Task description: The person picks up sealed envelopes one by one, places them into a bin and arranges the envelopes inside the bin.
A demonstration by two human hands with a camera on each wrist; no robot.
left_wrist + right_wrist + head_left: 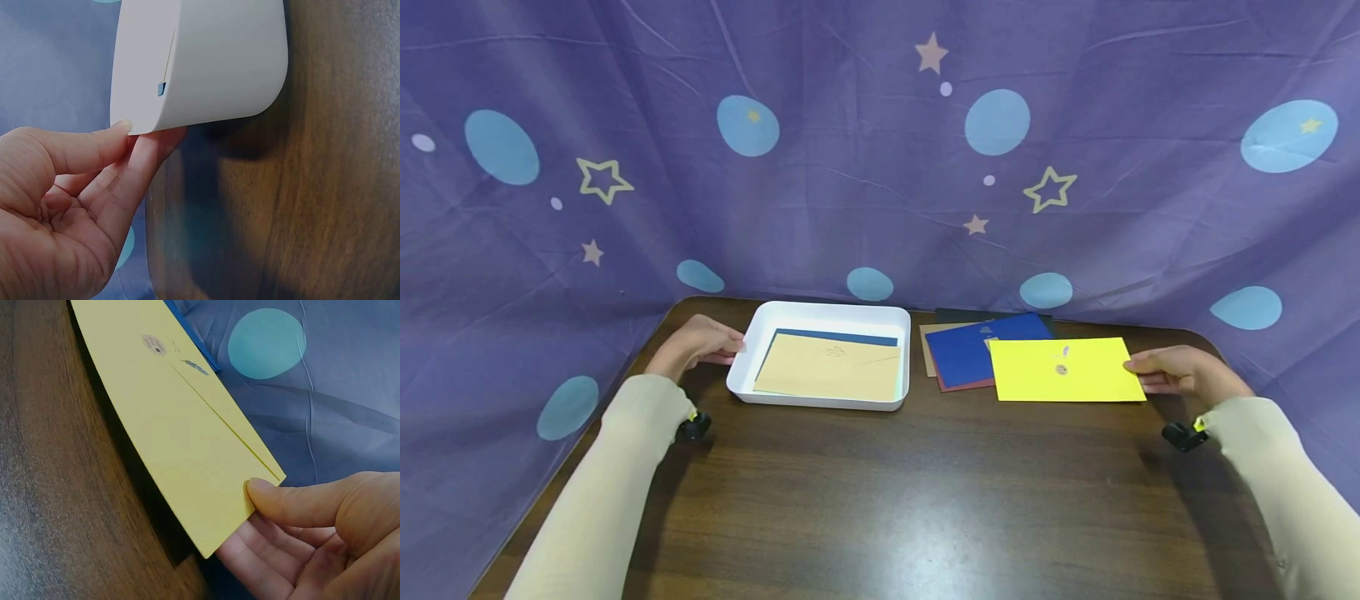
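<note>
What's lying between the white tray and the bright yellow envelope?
The head view shows a blue envelope there, partly hidden by the yellow envelope, with a tan sheet, reddish sheet and dark sheet peeking out around it.

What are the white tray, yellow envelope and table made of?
White tray: probably plastic; smooth, even walls and rounded corners. Yellow envelope: likely matte paper or card; thin edge, flap line. Table: wood or wood-look laminate; brown grain, slightly glossy where light reflects.

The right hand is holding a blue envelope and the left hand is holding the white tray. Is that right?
Blue is wrong: the right hand holds a yellow envelope, as the right wrist view shows. The left hand does hold the white tray.
</note>
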